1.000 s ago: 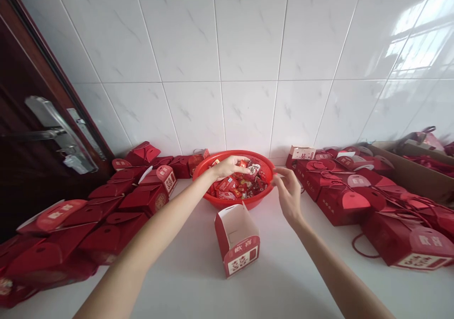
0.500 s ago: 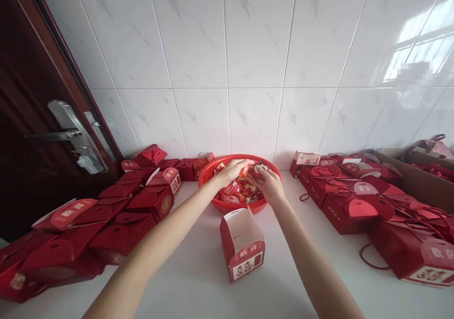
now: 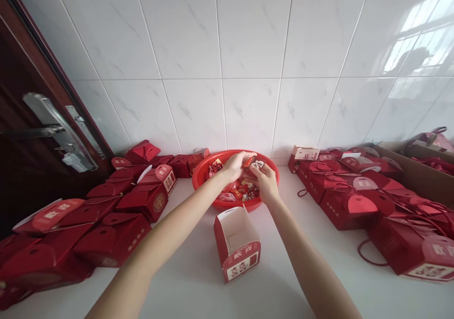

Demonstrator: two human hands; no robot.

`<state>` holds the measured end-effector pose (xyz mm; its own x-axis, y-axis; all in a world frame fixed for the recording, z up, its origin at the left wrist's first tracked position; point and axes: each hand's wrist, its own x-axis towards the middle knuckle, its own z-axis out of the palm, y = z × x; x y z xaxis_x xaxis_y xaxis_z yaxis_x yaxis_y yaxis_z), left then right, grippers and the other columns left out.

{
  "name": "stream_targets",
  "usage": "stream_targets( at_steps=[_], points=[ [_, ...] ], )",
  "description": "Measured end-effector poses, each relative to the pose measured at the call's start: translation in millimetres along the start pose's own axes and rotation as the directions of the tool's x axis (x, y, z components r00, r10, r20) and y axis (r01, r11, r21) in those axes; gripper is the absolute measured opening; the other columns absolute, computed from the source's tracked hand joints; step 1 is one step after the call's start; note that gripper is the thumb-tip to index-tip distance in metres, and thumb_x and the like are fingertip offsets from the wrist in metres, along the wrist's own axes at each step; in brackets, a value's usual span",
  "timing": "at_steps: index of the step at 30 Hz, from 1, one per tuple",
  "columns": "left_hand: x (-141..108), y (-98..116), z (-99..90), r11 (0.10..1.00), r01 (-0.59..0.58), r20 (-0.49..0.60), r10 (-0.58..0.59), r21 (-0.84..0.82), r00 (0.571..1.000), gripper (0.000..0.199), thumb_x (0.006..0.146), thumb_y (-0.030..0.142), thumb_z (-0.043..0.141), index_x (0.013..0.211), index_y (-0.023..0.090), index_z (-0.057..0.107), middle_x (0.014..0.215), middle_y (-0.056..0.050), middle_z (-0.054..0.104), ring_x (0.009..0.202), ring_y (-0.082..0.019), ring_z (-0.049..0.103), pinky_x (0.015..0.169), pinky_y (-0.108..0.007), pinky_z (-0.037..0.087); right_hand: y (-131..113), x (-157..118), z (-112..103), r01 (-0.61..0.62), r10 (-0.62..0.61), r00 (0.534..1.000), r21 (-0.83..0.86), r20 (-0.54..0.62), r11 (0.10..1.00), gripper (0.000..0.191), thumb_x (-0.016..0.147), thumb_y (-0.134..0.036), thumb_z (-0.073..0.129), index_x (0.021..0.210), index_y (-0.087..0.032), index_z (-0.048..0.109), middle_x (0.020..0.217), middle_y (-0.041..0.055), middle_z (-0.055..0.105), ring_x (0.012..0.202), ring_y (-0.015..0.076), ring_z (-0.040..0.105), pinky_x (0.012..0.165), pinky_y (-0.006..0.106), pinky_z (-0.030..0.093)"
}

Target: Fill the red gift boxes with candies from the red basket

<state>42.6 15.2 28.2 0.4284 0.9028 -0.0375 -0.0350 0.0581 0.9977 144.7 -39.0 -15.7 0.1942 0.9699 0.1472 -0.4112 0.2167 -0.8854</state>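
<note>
Both hands are over a red plastic basin [image 3: 199, 182] that holds red and gold wrapped candies [image 3: 230, 193]. My left hand [image 3: 234, 166] is cupped, its fingers curled around an orange-red candy wrapper [image 3: 249, 161]. Between the thumb and fingers of my right hand [image 3: 266, 181] is a candy packet with a white printed label [image 3: 258, 164], close beside the left fingertips. In front of the basin stands an open red gift box [image 3: 237, 243], its inside white and its lid flaps up.
Closed red gift boxes [image 3: 142, 203] crowd the left side beside a dark door [image 3: 21, 167]. More red boxes with cord handles [image 3: 349, 210] stand on the right, near a brown carton [image 3: 418, 177]. A white tiled wall [image 3: 248, 115] rises behind the white tabletop [image 3: 191, 281].
My hands have come closer together above the basin. The right hand has lifted the white-labelled packet toward the left hand, and the view has shifted slightly.
</note>
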Motion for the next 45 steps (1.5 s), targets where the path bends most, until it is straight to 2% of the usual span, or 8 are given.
stream_targets(
  at_steps=[8,13,21,26,29,31,37,45],
  points=[
    [-15,1,-5.9,0.993,-0.115,-0.073,0.117,0.029,0.990,0.032,0.078,0.010,0.064,0.109,0.015,0.067,0.108,-0.009,0.072,0.095,-0.018,0.066,0.071,-0.025,0.053,-2,0,0,0.022,-0.014,0.996,0.075,-0.093,0.997,0.022,0.067,-0.035,0.077,0.080,-0.021,0.068,0.082,-0.0006,0.070,0.069,0.0168,0.068,0.068,0.032,0.059],
    [-16,1,-4.9,0.988,-0.153,-0.111,0.154,0.013,0.982,0.035,0.075,0.009,0.072,0.109,0.014,0.068,0.113,-0.011,0.073,0.096,-0.020,0.068,0.073,-0.028,0.056,-3,1,-3,-0.009,0.013,0.999,0.121,-0.035,0.993,0.027,0.064,-0.037,0.081,0.083,-0.021,0.071,0.082,-0.0014,0.069,0.065,0.0138,0.064,0.063,0.028,0.055],
    [-4,-3,-17.8,0.992,-0.040,0.119,0.054,-0.122,0.991,0.026,0.080,0.020,0.077,0.104,0.015,0.071,0.092,-0.007,0.074,0.081,-0.016,0.068,0.079,-0.028,0.055,-4,8,-12,-0.043,0.022,0.995,0.221,0.097,0.974,0.035,0.055,-0.032,0.090,0.077,-0.020,0.067,0.072,-0.0046,0.064,0.056,0.0086,0.051,0.051,0.023,0.044],
    [11,-14,-27.8,0.935,-0.038,0.113,-0.003,0.354,0.994,0.036,0.097,0.044,0.049,0.089,0.016,0.070,0.082,-0.007,0.072,0.081,-0.018,0.069,0.078,-0.029,0.054,-1,14,-16,-0.012,0.006,1.000,0.291,0.022,0.957,0.028,0.061,-0.031,0.086,0.076,-0.022,0.064,0.071,-0.0031,0.066,0.056,0.0100,0.054,0.052,0.024,0.049],
    [23,-29,-33.7,0.791,-0.007,0.103,-0.070,0.611,0.992,0.016,0.076,0.027,0.070,0.064,0.018,0.064,0.062,-0.002,0.064,0.070,-0.019,0.064,0.071,-0.029,0.049,3,18,-20,-0.013,0.019,1.000,0.318,-0.016,0.948,0.025,0.065,-0.031,0.084,0.075,-0.023,0.062,0.070,-0.0029,0.066,0.058,0.0120,0.059,0.058,0.027,0.054],
    [31,-40,-34.3,0.727,0.001,0.099,-0.094,0.687,0.991,0.023,0.061,0.015,0.075,0.052,0.020,0.055,0.051,0.001,0.054,0.065,-0.020,0.059,0.069,-0.029,0.046,4,20,-22,-0.020,0.035,0.999,0.336,-0.039,0.942,0.023,0.065,-0.029,0.083,0.077,-0.023,0.064,0.074,-0.0018,0.068,0.067,0.0143,0.065,0.065,0.028,0.058],
    [45,-60,-24.9,0.610,-0.015,0.083,-0.082,0.792,0.993,0.032,0.049,0.007,0.073,0.044,0.023,0.045,0.050,0.001,0.048,0.073,-0.026,0.059,0.072,-0.032,0.042,6,20,-23,0.021,-0.009,0.999,0.355,-0.036,0.935,0.025,0.066,-0.022,0.082,0.084,-0.024,0.065,0.085,0.0005,0.073,0.098,0.0224,0.073,0.087,0.036,0.061],
    [32,-43,-26.8,0.684,-0.044,0.177,-0.125,0.728,0.976,0.018,0.053,0.009,0.074,0.045,0.019,0.062,0.050,0.000,0.059,0.063,-0.021,0.061,0.066,-0.032,0.047,5,19,-23,-0.017,0.041,0.997,0.369,-0.058,0.929,0.020,0.064,-0.021,0.079,0.076,-0.024,0.063,0.080,-0.0021,0.071,0.088,0.0187,0.072,0.090,0.036,0.061]
  ],
)
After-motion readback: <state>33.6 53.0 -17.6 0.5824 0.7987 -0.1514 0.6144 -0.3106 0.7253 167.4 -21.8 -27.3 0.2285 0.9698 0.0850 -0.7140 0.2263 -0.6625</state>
